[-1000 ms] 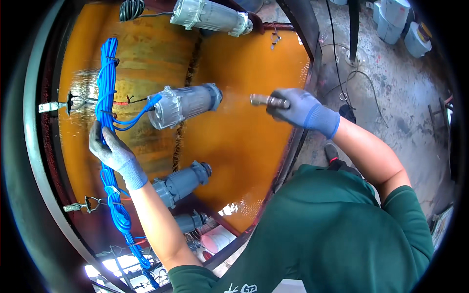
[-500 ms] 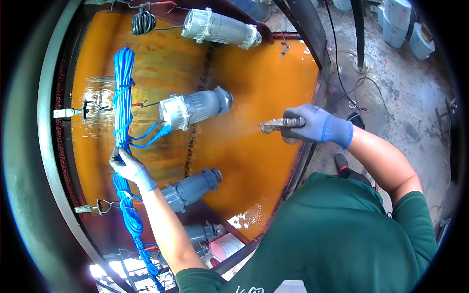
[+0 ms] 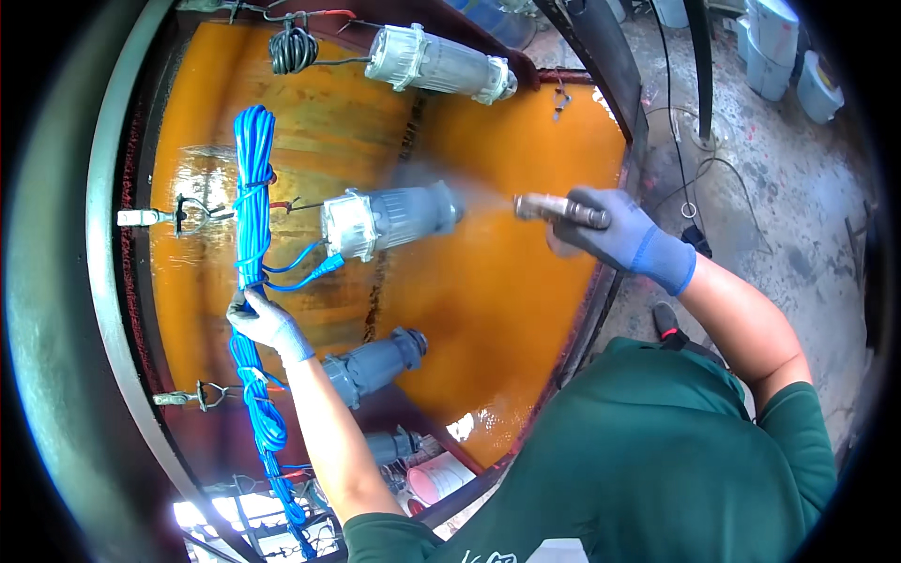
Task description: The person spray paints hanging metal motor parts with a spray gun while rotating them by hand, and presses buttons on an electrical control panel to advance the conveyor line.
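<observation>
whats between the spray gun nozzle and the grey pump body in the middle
In the head view, only a thin grey mist of spray hangs between the spray gun in the right hand and the middle pump body, with the orange backdrop behind.

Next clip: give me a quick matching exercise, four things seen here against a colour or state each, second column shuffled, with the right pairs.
Things:
1. cable bundle
2. spray gun
3. top pump
4. lower pump

Colour or state:
A. pale, whitish
B. gripped by the right hand, mist leaving its nozzle
C. bright blue, held by the left hand
D. dark grey-blue all over

Pairs: 1-C, 2-B, 3-A, 4-D
</observation>
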Demonstrator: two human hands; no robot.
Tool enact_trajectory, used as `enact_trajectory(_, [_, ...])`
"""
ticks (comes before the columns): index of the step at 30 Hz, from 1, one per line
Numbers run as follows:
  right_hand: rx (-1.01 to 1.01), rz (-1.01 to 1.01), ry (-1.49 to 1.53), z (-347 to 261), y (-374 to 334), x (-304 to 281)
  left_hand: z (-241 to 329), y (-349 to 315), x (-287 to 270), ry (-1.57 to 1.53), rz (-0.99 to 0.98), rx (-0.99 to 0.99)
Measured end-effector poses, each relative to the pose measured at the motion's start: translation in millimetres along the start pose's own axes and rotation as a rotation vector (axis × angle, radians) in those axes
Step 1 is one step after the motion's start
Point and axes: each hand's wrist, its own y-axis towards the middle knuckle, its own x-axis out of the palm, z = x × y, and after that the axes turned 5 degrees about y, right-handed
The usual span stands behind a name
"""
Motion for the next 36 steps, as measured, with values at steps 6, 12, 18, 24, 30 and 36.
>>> enact_trajectory(6, [-0.053,-0.075,-0.059,-19.3,-3.7,2.6,-7.7,-2.4,4.7,0.021,0.023,0.016])
enact_trajectory(12, [-0.216,-0.317,-0.141,-41.2,-5.5,8.6,-14.0,-1.0,6.9,0.083,0.022,-0.009])
enact_trajectory(18, [-0.228,0.06,0.037,-37.8,12.6,19.8,-23.1,-2.5,10.1,-0.084,-0.023,-0.091])
enact_trajectory(24, [-0.28,-0.188,-0.171,-26.4,5.3,22.3,-29.0,4.1,12.7,-0.112,-0.027,-0.098])
enact_trajectory(30, [-0.055,-0.083,-0.049,-2.5,11.7,14.5,-45.2,15.4,11.3,-0.014,-0.096,-0.11])
enact_trajectory(36, [-0.025,-0.045,0.058,21.5,10.1,15.8,-41.5,24.8,-5.6,-0.108,-0.23,-0.254])
